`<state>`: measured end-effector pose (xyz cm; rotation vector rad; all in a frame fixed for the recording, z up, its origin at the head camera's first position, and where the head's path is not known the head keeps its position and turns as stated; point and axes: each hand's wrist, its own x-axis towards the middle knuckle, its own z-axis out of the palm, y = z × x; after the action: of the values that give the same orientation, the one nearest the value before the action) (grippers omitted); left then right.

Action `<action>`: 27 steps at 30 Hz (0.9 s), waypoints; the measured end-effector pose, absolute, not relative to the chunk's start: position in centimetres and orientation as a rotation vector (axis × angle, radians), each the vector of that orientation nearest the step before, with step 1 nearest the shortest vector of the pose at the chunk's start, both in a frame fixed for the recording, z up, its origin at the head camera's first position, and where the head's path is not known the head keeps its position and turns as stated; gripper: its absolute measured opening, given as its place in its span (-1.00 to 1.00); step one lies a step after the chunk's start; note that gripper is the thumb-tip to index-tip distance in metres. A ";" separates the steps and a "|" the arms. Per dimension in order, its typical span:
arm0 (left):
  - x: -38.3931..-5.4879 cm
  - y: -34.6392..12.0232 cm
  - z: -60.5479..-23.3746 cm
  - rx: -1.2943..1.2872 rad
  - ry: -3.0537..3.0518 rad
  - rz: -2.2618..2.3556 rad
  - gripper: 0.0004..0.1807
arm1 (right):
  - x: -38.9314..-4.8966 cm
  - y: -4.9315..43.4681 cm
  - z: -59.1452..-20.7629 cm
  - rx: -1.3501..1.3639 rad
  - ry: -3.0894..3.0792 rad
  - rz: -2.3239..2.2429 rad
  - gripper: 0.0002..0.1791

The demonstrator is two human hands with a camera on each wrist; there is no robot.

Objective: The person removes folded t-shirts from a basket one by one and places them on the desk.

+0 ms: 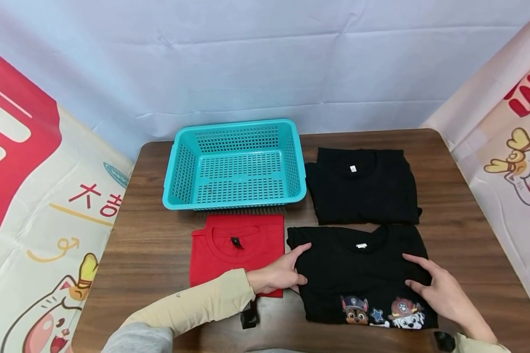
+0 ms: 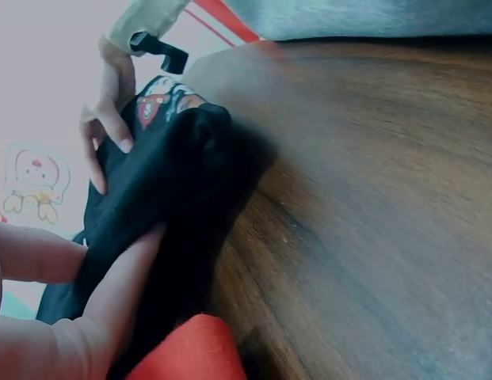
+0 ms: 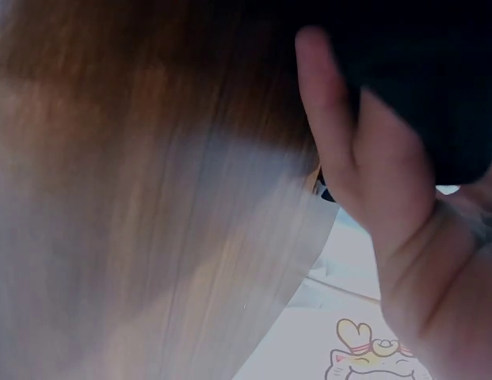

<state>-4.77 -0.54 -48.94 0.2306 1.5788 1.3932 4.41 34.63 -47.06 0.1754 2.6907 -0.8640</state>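
Note:
A folded black T-shirt (image 1: 335, 274) with cartoon dogs printed along its near edge lies in front of me. My left hand (image 1: 280, 272) grips its left side; in the left wrist view the thumb (image 2: 123, 289) and a finger lie against the dark cloth. On the opposite side, my right hand (image 1: 441, 289) holds the shirt's right edge, and some of its fingertips are hidden. The right wrist view is blurred, with that hand (image 3: 388, 166) against black cloth. Just left of the black shirt lies a folded red T-shirt (image 1: 238, 260), partly covered by my left forearm.
A turquoise plastic basket (image 1: 301, 162) stands at the back of the wooden table (image 1: 145, 245) with nothing in it. Another folded black T-shirt (image 1: 366, 196) lies at the back right, just behind the printed one. White cloth hangs behind the table.

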 end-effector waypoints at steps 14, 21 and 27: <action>-4.1 -0.2 -48.6 0.130 1.494 1.435 -0.11 | 4.5 35.2 -47.2 0.151 2.650 -0.755 -0.35; -4.1 -0.2 -48.5 0.148 1.490 1.422 -0.11 | 3.9 35.6 -46.7 0.114 2.650 -0.707 -0.35; -4.4 -1.0 -47.6 0.233 1.554 1.312 -0.21 | 3.4 36.3 -46.3 0.086 2.589 -0.671 -0.33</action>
<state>-4.43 -0.99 -47.64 0.2328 1.5539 1.3122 3.44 36.30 -46.30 0.0860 2.5888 -0.6706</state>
